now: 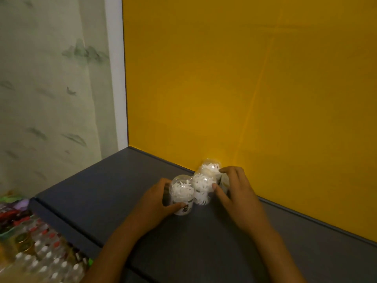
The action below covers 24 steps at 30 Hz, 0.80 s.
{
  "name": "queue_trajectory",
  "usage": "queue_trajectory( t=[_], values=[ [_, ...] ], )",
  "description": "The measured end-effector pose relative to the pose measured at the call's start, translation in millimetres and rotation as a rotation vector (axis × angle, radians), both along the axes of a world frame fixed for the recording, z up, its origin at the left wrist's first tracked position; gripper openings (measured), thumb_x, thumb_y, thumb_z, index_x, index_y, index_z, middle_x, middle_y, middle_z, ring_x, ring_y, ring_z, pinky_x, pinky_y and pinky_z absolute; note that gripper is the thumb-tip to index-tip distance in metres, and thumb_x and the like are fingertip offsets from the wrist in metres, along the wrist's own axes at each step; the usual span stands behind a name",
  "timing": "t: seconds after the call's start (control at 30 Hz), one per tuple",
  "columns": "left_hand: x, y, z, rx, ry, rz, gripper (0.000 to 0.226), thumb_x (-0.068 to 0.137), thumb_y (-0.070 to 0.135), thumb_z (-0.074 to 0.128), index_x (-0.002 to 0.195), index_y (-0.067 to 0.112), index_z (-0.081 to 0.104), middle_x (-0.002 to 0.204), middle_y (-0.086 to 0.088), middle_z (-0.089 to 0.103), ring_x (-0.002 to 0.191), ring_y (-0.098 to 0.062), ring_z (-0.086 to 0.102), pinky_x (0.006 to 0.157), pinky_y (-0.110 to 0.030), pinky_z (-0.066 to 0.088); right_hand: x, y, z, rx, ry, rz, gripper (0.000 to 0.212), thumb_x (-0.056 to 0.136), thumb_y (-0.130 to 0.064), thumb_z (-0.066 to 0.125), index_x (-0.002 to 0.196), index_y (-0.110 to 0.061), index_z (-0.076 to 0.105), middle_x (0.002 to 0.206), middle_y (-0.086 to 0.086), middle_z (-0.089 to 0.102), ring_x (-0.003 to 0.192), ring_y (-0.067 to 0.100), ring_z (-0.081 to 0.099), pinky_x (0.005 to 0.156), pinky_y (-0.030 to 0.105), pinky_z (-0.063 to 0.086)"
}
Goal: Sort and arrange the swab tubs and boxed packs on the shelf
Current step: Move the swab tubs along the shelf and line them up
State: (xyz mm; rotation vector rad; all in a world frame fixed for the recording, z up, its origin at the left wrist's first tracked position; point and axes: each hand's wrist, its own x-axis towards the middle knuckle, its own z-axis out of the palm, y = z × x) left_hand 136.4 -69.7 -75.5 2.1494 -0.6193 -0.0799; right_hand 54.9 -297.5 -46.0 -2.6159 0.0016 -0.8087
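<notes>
Three clear round swab tubs stand in a diagonal row on the dark grey shelf [106,190], running toward the yellow back panel. My left hand [155,201] wraps the nearest tub [182,193], thumb across its printed label. The middle tub [202,185] touches its neighbours. My right hand [234,190] grips the right side of the middle tub and the far tub [211,166], which sits against the panel. No boxed packs show in this view.
The yellow back panel [244,88] rises right behind the tubs. A white frame edge [116,78] and patterned wallpaper lie to the left. Below the shelf's left edge, several bottles with white and red caps [40,258] are packed together.
</notes>
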Motion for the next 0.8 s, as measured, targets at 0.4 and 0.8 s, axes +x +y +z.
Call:
queue_trajectory(
  t=[0.4,0.8],
  values=[
    [34,12,15,-0.584,0.238,0.027,0.035,0.076,0.019,0.073,0.108,0.022,0.057,0.104,0.004,0.068,0.091,-0.005,0.068,0.067,-0.015,0.054,22,17,0,0.133,-0.023,-0.029,0.035,0.094,-0.044,0.056,0.125,-0.032,0.045,0.12,-0.018,0.041,0.108,0.003,0.049,0.083,0.019,0.045],
    [38,20,0,-0.686,0.3,0.14,0.033,0.081,0.033,0.062,0.111,0.021,0.056,0.102,0.003,0.068,0.09,-0.01,0.068,0.063,-0.019,0.054,36,34,-17,0.119,0.061,-0.054,0.058,0.086,-0.046,0.067,0.136,-0.036,0.038,0.133,-0.013,0.033,0.122,0.009,0.037,0.093,0.029,0.044]
  ],
)
